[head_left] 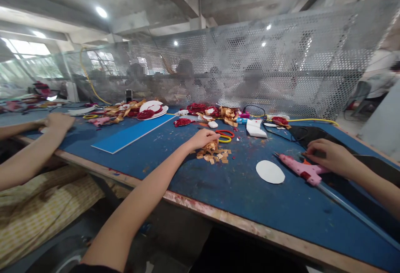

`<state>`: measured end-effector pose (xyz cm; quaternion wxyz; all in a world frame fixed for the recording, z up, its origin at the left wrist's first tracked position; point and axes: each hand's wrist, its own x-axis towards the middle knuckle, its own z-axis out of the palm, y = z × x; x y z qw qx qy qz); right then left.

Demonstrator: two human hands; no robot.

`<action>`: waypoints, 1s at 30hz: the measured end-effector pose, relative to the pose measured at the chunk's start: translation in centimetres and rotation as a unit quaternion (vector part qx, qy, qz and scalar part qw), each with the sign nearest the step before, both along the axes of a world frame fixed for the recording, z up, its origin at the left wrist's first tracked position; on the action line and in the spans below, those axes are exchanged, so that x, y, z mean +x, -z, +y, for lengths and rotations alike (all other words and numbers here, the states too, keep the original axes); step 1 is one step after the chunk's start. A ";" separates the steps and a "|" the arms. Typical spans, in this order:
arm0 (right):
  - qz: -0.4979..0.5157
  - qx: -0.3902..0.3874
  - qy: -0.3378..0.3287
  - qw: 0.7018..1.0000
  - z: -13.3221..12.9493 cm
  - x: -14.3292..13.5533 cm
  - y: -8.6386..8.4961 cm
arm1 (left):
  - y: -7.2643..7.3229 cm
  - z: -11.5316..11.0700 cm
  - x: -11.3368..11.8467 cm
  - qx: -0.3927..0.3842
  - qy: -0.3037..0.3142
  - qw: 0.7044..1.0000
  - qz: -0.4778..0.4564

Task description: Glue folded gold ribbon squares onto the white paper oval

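My left hand (203, 138) is closed over a pile of small square gold pieces (213, 156), with its fingertips hidden among them. Scissors with red and yellow handles (225, 139) lie just beyond that hand. On the right, my right hand (333, 156) is closed in a pinch above the black mat; whatever lies at its fingertips is too small to name. Close under it a pink hot glue gun (300, 168) rests on its side, a long clear glue stick (353, 208) running out of its back. A white oval disc (270, 172) lies flat left of the glue gun.
A blue board (134, 133) lies to the left, near a co-worker's hand (59, 122). Red and gold ribbon scraps (200, 110), white discs (153, 108) and a folded white paper (255, 128) line the back. Behind them stands a perforated metal screen (218, 65). A black mat (325, 140) is at right.
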<state>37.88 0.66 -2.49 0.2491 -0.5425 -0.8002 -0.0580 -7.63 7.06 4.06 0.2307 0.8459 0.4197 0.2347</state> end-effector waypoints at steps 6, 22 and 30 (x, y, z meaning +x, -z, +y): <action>0.004 -0.003 0.000 1.000 0.0 -0.1 -0.1 | -0.4 -0.2 -0.6 -0.023 -0.031 0.999 -0.013; 0.006 -0.001 -0.007 1.000 0.0 0.2 0.1 | -0.4 0.1 -0.4 -0.097 0.044 0.986 -0.129; -0.007 0.002 -0.009 1.000 0.2 0.4 0.2 | -0.6 -0.1 -0.6 -0.105 0.084 0.978 -0.157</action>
